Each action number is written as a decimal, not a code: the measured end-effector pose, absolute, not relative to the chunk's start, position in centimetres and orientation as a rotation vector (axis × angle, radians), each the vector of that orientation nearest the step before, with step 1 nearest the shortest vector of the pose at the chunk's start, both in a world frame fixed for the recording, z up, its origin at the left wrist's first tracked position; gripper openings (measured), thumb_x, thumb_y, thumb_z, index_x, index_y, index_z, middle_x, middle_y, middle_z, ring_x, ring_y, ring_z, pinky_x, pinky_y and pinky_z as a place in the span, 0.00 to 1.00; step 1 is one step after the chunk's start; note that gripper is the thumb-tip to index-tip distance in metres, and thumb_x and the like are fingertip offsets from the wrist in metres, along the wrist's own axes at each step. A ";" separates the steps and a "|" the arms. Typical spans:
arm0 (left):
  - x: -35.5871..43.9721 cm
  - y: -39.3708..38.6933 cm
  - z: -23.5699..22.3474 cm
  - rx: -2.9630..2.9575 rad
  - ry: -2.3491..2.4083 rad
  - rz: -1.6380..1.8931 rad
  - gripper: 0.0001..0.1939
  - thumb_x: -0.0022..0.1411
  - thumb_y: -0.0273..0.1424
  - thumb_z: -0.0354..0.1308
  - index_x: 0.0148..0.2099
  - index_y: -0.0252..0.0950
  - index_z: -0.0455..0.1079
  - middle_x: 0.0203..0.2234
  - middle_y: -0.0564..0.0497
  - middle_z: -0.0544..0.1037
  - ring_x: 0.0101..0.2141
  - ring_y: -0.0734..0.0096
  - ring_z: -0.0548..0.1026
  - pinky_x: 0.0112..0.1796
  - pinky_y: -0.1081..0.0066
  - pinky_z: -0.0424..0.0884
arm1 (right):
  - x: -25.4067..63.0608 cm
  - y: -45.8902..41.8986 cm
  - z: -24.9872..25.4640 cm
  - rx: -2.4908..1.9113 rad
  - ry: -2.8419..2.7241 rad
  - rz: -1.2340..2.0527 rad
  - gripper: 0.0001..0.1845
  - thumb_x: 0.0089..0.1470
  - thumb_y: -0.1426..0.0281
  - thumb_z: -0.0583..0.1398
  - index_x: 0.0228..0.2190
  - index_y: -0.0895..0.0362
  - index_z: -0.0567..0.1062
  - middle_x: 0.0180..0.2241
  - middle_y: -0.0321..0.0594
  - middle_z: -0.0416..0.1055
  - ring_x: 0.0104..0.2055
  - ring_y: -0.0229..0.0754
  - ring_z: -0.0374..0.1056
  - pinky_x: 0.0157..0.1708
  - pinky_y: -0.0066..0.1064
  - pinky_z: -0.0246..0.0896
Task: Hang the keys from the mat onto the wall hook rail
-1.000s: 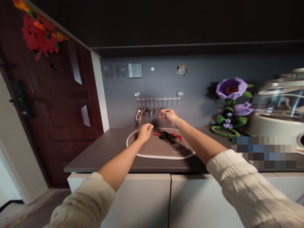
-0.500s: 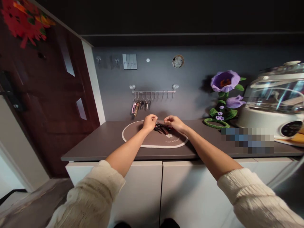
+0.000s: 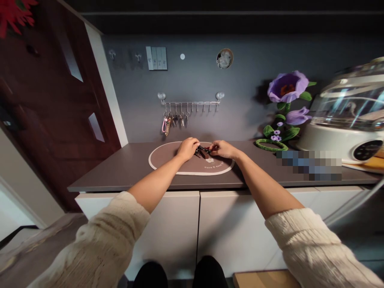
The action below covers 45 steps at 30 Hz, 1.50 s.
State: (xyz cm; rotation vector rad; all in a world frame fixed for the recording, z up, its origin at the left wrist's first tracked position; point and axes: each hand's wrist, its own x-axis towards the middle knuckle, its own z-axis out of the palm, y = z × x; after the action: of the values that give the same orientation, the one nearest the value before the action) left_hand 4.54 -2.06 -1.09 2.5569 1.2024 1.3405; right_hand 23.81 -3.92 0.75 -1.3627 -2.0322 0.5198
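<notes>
Fingers (image 3: 196,145) of both hands pinch a dark key bunch (image 3: 203,152) over the oval mat (image 3: 168,166) on the brown bench (image 3: 120,172). Behind, keys hang from a wall rack (image 3: 189,103) on the grey wall; a dark door (image 3: 45,104) stands left.

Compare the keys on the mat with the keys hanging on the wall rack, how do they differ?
The keys on the mat lie on the oval mat, between the left hand and right hand; the hanging keys dangle untouched from the hook rail. The mat bunch shows a red tag; the hanging bunch shows a pink loop. Both are key bunches.

free: counter (image 3: 120,168) L of mat (image 3: 159,162) | blocked R: flower (image 3: 285,104), cooker (image 3: 339,128)
</notes>
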 end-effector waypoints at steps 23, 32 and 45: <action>5.1 -3.2 -0.5 2.705 1.312 1.357 0.08 0.58 0.32 0.50 0.36 0.38 0.70 0.31 0.51 0.73 0.35 0.70 0.69 0.38 0.69 0.60 | 22.5 -3.9 1.5 -0.994 -1.641 0.777 0.07 0.42 0.70 0.62 0.25 0.59 0.69 0.24 0.36 0.69 0.27 0.33 0.64 0.34 0.28 0.60; 5.6 -4.0 -0.2 2.768 1.296 1.416 0.13 0.56 0.41 0.53 0.39 0.38 0.67 0.32 0.52 0.74 0.37 0.68 0.70 0.41 0.67 0.58 | 22.1 -3.9 1.6 -0.833 -1.511 0.883 0.15 0.35 0.67 0.66 0.26 0.59 0.69 0.22 0.33 0.67 0.24 0.30 0.62 0.30 0.27 0.60; 5.6 -3.6 -0.3 2.737 1.249 1.396 0.11 0.56 0.33 0.54 0.42 0.38 0.63 0.35 0.51 0.75 0.38 0.68 0.71 0.41 0.68 0.60 | 21.7 -4.0 1.4 -0.746 -1.447 1.066 0.18 0.33 0.67 0.68 0.27 0.59 0.67 0.20 0.33 0.69 0.22 0.31 0.64 0.27 0.26 0.62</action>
State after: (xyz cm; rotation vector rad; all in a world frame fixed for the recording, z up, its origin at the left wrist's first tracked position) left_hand 5.63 -3.56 -0.33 2.7370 1.2494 1.3958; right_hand 21.72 -3.97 1.37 -0.7455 -1.4467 1.0655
